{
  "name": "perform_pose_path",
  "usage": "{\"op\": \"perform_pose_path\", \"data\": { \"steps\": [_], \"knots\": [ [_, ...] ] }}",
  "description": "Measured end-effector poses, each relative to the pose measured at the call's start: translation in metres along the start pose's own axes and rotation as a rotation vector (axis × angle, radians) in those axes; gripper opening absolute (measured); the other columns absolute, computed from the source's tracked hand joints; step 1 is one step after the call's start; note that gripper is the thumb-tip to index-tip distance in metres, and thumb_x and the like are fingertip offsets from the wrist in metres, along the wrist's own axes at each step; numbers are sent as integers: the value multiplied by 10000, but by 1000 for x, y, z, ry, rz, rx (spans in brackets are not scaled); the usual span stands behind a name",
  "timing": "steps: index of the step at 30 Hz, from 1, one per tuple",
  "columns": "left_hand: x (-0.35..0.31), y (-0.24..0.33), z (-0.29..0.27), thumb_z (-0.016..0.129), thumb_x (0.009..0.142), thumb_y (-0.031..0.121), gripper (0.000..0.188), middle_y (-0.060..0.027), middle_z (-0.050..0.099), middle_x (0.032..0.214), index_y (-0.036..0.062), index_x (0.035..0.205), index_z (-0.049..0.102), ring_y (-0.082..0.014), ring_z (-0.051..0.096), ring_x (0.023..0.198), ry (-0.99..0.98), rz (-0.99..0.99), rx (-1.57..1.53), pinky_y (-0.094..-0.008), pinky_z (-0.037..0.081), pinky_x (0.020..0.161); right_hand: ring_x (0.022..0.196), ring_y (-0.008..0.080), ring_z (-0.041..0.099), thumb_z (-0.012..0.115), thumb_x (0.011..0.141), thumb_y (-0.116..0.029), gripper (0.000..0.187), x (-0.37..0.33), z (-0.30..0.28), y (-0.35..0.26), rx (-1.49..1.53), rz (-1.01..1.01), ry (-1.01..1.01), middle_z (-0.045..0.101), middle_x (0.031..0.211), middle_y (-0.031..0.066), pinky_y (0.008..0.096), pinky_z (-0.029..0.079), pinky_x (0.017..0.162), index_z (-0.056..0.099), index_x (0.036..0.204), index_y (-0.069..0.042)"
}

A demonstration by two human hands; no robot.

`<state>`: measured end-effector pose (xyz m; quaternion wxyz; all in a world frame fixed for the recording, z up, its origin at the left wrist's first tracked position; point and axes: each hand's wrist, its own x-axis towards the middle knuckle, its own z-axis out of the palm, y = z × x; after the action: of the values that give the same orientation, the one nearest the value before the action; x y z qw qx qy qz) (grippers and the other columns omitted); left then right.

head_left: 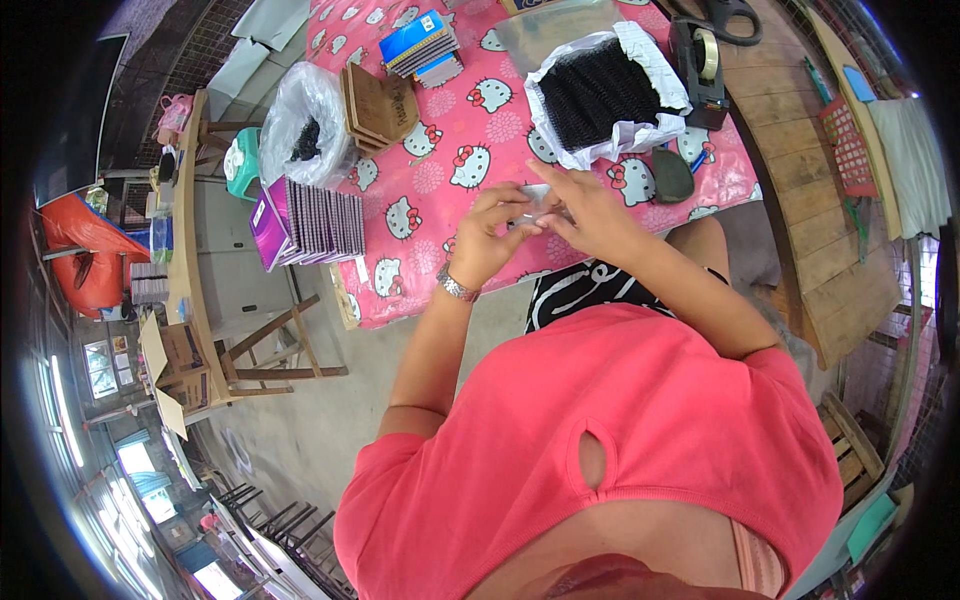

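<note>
Both hands meet above the near edge of a pink tablecloth [440, 205] printed with white cat faces. Between them is a small, clear or silvery packet [538, 200], its exact kind too small to make out. My left hand [488, 232], with a metal watch at the wrist, pinches its left side. The fingers of my right hand [590, 212] close on its right side, the index finger reaching over it. Just beyond the right hand, a white paper-lined tray [578, 157] holds a heap of black ridged strips [600, 95].
Stacked purple boxes [325, 222] stand at the table's left edge, near a plastic bag [318, 105] with black bits inside. Behind are a wooden holder [380, 110] and blue boxes [420, 45]. A tape dispenser [703, 85], scissors [730, 18] and dark green pouch [673, 176] lie right.
</note>
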<state>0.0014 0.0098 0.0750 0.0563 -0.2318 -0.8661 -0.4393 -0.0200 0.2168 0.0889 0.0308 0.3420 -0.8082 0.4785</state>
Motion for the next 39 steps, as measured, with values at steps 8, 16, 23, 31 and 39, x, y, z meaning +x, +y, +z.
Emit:
{"op": "perform_pose_path", "data": {
  "steps": [8, 16, 23, 31, 39],
  "knots": [
    [17, 2, -5, 843, 621, 99, 249, -102, 497, 1219, 85, 852, 751, -218, 473, 1162, 43, -383, -52, -344, 440, 906, 895, 314, 590, 611, 818, -118, 639, 17, 9, -2, -265, 186, 27, 652, 902, 122, 467, 404, 867, 354, 1401, -66],
    [39, 8, -16, 798, 630, 97, 272, -119, 628, 1036, 20, 856, 667, -241, 601, 949, -112, -451, 1, -333, 465, 830, 930, 298, 650, 564, 882, -249, 294, 19, -125, 133, -122, 485, 601, 679, 1028, 144, 379, 499, 816, 650, 1104, -77],
    [43, -2, -13, 765, 690, 64, 336, -60, 622, 1050, 3, 999, 647, -157, 582, 963, -160, -496, -246, -285, 458, 821, 610, 66, 487, 656, 870, -189, 114, -26, -178, 212, 454, 896, 766, 507, 668, -22, 235, 481, 636, 645, 872, -76],
    [38, -32, -2, 683, 807, 59, 248, -39, 636, 1064, 10, 1049, 655, -123, 604, 901, -235, -424, -602, -252, 479, 786, 698, 129, 524, 575, 923, -118, 95, -57, -117, 188, 960, 614, 982, 528, 795, 31, 252, 495, 659, 566, 935, -25],
    [34, -46, 9, 630, 873, 115, 193, 0, 653, 911, 43, 1052, 645, -78, 599, 825, -253, -583, -822, -241, 474, 758, 534, 62, 390, 458, 947, -55, 82, -23, -104, 169, 1656, 857, 659, 467, 714, 18, 187, 306, 443, 494, 887, -13]
  ]
}}
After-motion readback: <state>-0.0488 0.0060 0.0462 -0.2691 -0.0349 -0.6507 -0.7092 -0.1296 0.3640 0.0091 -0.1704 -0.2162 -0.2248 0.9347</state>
